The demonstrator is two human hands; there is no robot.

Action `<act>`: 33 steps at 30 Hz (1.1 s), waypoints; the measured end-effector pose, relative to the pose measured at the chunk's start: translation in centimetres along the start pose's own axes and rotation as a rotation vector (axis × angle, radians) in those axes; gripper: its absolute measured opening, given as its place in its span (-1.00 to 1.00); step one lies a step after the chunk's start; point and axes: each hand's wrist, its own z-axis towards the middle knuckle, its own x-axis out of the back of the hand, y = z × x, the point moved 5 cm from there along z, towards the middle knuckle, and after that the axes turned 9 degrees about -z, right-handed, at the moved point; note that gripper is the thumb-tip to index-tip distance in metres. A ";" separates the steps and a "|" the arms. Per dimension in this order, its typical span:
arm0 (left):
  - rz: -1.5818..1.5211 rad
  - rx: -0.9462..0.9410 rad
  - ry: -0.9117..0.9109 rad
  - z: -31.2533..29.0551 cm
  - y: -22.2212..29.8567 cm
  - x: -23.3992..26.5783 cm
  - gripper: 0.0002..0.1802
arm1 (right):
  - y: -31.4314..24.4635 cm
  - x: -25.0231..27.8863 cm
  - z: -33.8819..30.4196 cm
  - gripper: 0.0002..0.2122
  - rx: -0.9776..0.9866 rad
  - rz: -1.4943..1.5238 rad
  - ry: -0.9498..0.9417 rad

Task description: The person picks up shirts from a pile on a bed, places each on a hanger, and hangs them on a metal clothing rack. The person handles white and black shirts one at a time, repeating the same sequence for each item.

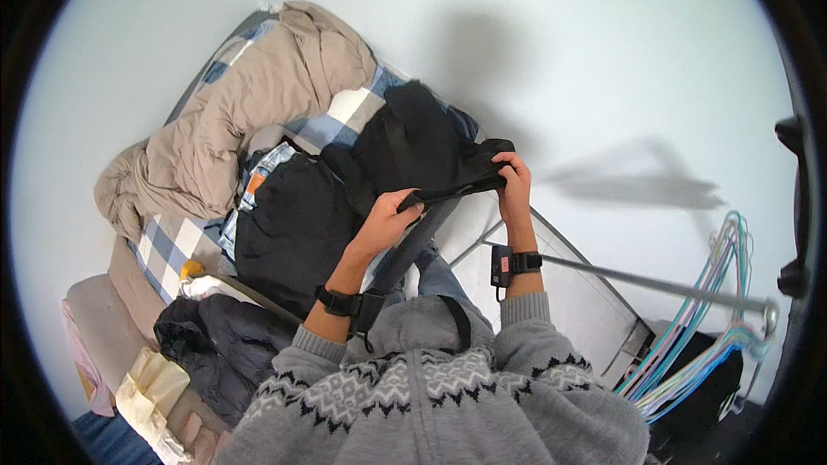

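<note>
Head view shows the left hand (392,211) and right hand (515,179) both pinching a black garment (413,146) held up above the bed (345,116), beside a beige duvet (250,103)

Both forearms rise from the lower edge, bare from the pushed-up grey patterned sleeves to the hands, each wrist wearing a black strap. The left hand (389,215) is raised in front of the chest, palm turned toward the person, its fingers (407,200) curled shut in a pinch. The right hand (515,182) is held higher and further out, wrist nearly straight, fingers bent down and closed in a grip. The two hands are near each other, not touching.
</note>
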 end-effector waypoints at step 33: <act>-0.195 -0.164 -0.858 -14.3 11.6 -29.1 -0.84 | -10.3 22.8 -45.0 -0.80 0.299 -0.545 0.608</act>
